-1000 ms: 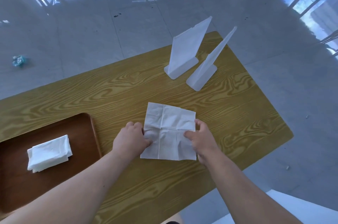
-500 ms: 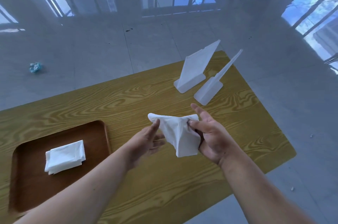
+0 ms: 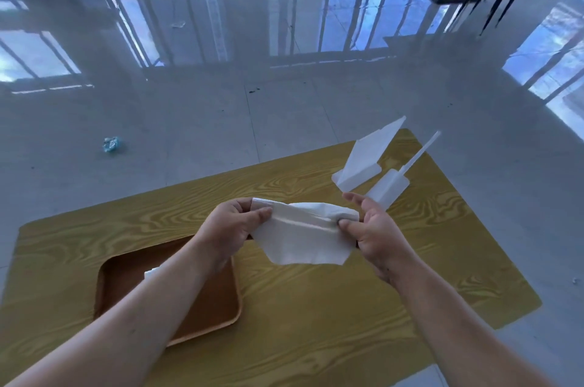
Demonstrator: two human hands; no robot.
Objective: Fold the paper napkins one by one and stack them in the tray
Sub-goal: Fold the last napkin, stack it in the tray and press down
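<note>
The person holds one white paper napkin (image 3: pixel 303 238) in the air above the wooden table (image 3: pixel 316 323), stretched between both hands. The left hand (image 3: pixel 230 225) pinches the napkin's upper left corner between thumb and curled fingers. The right hand (image 3: pixel 373 228) pinches the bunched right end between thumb and fingers, with its forefinger sticking out free above the paper. The napkin is thin and soft, with a crease running across it from hand to hand. Below that line the sheet hangs loose, and its lower edge sags with both bottom corners angled in. Its top edge is crumpled near the right hand.

The brown tray (image 3: pixel 218 304) lies on the table's left part, under the left forearm. Only a small edge of a folded napkin (image 3: pixel 152 273) in it shows beside the arm. At the table's far right stand a white plastic stand (image 3: pixel 363 162) and, just beside it, a second stand (image 3: pixel 392 186) seen edge-on. A crumpled blue scrap (image 3: pixel 111 144) lies on the grey floor.
</note>
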